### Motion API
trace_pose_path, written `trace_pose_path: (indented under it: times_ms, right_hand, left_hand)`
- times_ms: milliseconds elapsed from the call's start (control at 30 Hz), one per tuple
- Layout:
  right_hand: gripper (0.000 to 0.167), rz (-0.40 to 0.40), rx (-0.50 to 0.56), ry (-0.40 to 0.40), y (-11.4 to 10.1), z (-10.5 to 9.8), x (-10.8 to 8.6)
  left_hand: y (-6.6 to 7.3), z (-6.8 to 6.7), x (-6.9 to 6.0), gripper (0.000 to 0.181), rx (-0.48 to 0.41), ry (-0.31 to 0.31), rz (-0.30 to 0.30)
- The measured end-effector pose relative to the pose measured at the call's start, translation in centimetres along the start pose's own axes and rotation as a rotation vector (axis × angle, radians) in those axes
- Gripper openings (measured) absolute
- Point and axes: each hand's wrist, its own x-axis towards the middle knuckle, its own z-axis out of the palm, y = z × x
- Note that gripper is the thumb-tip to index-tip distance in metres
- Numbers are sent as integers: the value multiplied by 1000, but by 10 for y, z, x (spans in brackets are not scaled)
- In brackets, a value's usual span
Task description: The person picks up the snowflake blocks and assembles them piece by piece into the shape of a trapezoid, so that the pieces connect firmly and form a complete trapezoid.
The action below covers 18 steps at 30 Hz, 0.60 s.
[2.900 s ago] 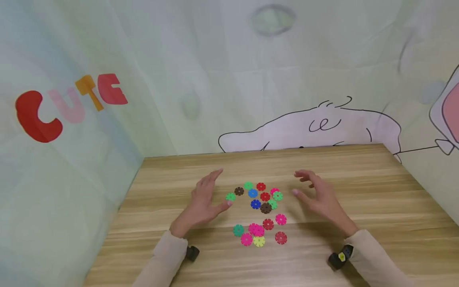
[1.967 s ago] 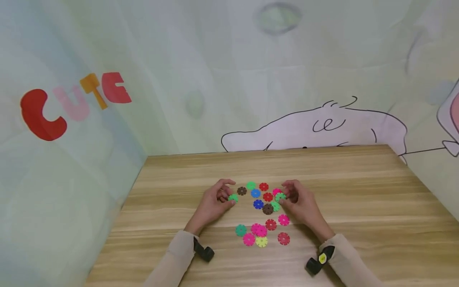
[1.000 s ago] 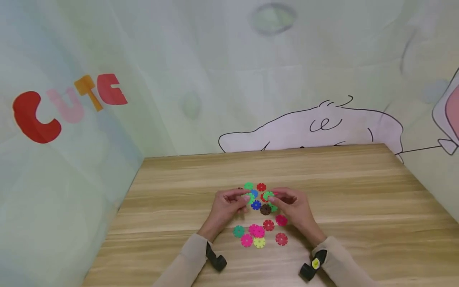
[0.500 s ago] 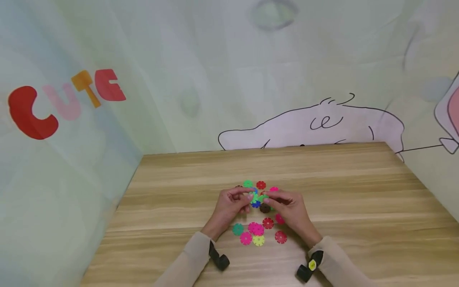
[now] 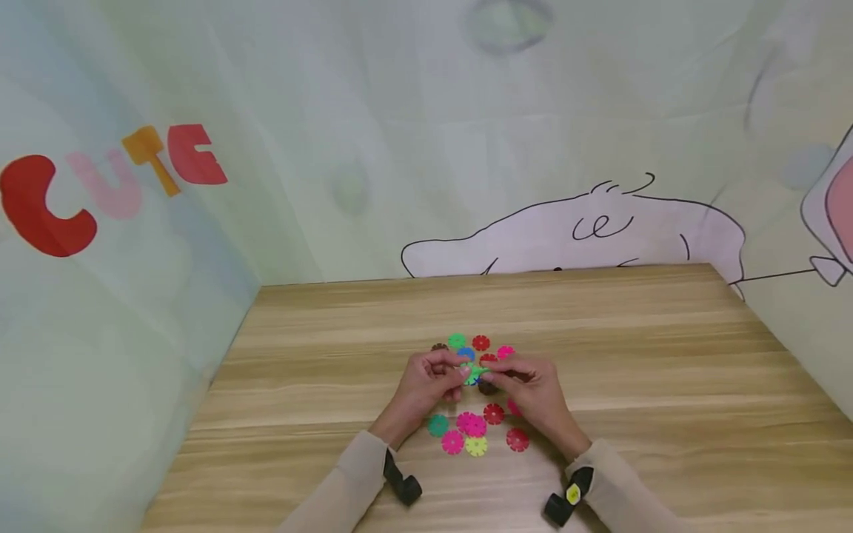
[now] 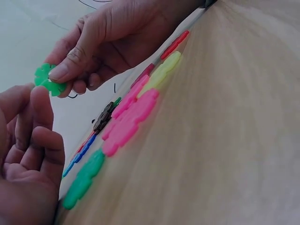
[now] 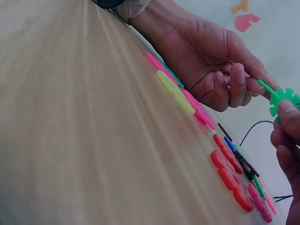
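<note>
Above the middle of the table, my left hand (image 5: 421,391) and right hand (image 5: 533,392) are close together, each pinching a green notched plastic disc between thumb and fingers. The right hand's green disc (image 6: 45,79) faces the left wrist camera. In the right wrist view, the left hand's green disc (image 7: 267,88) appears edge-on and meets the other at an angle; whether their slots are engaged I cannot tell. Fingers partly cover both. Under and around the hands lie more notched discs, including a blue one (image 5: 466,354) and a dark brown one (image 5: 489,388), partly hidden.
Nearer me on the wooden table (image 5: 300,444) lie a teal disc (image 5: 437,426), several pink discs (image 5: 453,443), a yellow disc (image 5: 476,446) and red discs (image 5: 517,440). A green disc (image 5: 456,340) and a red disc (image 5: 480,343) lie beyond the hands. A printed cloth (image 5: 320,148) hangs behind.
Both hands came inward from the sides, and each picked up a green disc from the table. They then brought the two discs together over the middle, where the discs now meet.
</note>
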Motion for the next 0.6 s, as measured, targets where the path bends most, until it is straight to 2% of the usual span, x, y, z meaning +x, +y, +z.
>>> trace_pose_path:
  times_ms: [167,400,600]
  right_hand:
    - [17,-5,-55,19,0,3,0]
    - [18,-33,-94,48,3,6,-2]
    - [19,-76,-147,56,3,7,-2]
  left_hand:
    - [2,-2,-1,16,7,-23,-3]
    - [1,-1,-2,28,-14,-21,5]
    - [0,-1,-1,29,9,-12,9]
